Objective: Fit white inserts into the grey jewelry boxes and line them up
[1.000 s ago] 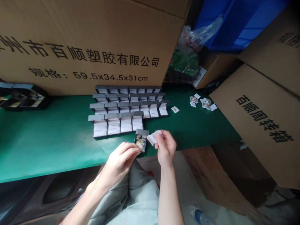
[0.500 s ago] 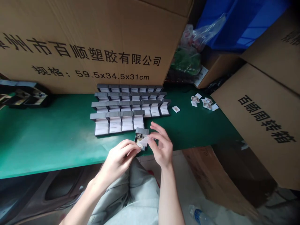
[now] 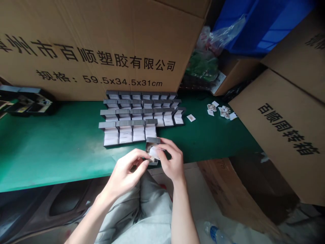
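Head view: we find the left hand (image 3: 124,173) pinching the open grey jewellery box (image 3: 153,141) at six o'clock on the green workbench (image 3: 50,149), and the right hand (image 3: 172,161) holding a white paper slip (image 3: 154,152) over the box.

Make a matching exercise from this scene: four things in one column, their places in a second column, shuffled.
Things:
1. White paper slip
2. Rows of open grey boxes
3. Blue plastic crate
4. Plastic water bottle

Places:
A. Below the table edge, at the bottom of the view
B. Between the left hand and right hand, over a grey jewellery box
C. On the green table
D. At top right, behind the cardboard cartons

Pairs: 1-B, 2-C, 3-D, 4-A
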A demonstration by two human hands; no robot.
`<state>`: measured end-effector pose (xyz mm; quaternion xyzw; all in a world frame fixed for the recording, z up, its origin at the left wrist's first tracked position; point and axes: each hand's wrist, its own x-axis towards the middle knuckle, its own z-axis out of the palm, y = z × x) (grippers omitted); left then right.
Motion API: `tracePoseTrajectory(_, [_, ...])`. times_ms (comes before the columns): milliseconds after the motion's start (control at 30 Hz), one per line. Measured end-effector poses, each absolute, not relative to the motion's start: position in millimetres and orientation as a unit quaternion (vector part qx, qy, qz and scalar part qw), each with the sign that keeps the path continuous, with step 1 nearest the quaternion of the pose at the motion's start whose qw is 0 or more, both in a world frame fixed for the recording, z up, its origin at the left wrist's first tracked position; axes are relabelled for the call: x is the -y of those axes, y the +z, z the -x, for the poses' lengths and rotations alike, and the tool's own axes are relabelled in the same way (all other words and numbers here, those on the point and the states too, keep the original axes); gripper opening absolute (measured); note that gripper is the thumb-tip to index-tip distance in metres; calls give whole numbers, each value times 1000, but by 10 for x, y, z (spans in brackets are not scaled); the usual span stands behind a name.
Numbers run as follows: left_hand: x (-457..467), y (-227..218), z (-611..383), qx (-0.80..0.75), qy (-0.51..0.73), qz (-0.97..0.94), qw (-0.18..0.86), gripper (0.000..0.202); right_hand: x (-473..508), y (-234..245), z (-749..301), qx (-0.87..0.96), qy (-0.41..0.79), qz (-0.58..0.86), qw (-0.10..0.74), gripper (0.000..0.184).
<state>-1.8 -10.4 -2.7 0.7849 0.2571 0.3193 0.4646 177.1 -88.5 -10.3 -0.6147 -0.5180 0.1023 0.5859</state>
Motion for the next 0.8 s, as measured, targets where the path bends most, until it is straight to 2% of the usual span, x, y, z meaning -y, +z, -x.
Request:
tracePoseTrajectory(133, [103,-49,2,-331,360,-711,506,15,890,-107,-1772,503,107,612,601,17])
tracePoseTrajectory(300, [117,9,-63,-394,353,-692,491,24,913,-110,-1767,497,128,609,605,15])
tracePoseTrajectory(700, [54,-124,3,-285,333,-741,509,52,897,-123,-1585,459,142,580,657,16])
tracePoseTrajectory(800, [51,-48,26,-275,322,-722,547,61,919,-100,-1553,457,141,567,671,15])
